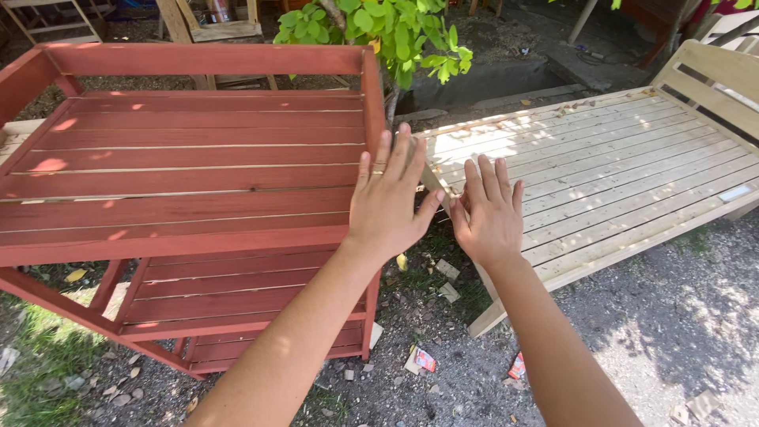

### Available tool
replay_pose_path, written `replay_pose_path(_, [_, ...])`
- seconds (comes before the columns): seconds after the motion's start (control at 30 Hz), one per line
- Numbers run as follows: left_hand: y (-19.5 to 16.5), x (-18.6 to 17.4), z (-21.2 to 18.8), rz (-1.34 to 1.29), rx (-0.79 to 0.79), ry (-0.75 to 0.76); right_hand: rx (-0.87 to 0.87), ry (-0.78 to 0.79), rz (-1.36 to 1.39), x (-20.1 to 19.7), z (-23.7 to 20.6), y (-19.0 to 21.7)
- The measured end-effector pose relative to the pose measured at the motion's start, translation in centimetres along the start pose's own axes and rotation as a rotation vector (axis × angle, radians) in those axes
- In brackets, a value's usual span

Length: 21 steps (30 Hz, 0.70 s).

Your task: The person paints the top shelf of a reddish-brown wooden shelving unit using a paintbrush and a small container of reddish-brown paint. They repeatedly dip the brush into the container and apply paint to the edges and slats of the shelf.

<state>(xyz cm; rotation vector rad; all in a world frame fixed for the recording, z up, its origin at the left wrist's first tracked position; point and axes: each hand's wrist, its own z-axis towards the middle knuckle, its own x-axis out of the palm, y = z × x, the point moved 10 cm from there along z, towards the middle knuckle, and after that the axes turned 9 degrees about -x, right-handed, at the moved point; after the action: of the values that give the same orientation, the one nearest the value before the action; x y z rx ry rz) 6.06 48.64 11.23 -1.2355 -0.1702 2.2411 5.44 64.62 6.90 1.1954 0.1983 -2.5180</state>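
Observation:
My left hand [389,199] is stretched out with fingers spread, palm down, at the right end of a red-brown painted slatted wooden shelf unit [182,166]. A ring shows on one finger. My right hand [486,213] is beside it, fingers apart, over the near left corner of an unpainted pale wooden slatted bed frame [617,166]. Neither hand holds anything. The gap between the two pieces of furniture lies under my hands.
A lower red shelf [229,296] sits beneath the top one. Small wood offcuts [447,281] and bits of litter [424,360] lie on the gravel ground. A leafy young tree [379,32] stands behind. A pale headboard [715,75] rises at far right.

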Motion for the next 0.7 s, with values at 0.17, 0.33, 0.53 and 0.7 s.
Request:
replay_pose_path(0.17, [-5.0, 7.7, 1.3, 0.029, 0.061, 0.111, 0.161, 0.142, -0.073, 1.2, -3.9, -9.5])
replay_pose_path(0.33, [-3.5, 19.1, 4.1, 0.171, -0.034, 0.367, 0.307, 0.226, -0.094, 4.4, -7.1, -19.0])
replay_pose_path(0.53, [-1.7, 30.7, 8.7, 0.173, -0.118, 0.478, 0.341, 0.250, -0.122, 9.5, -7.4, -29.2])
replay_pose_path(0.7, [-0.7, 38.8, 14.9, 0.068, -0.158, 0.453, 0.364, 0.273, -0.103, 15.3, -3.9, -36.9])
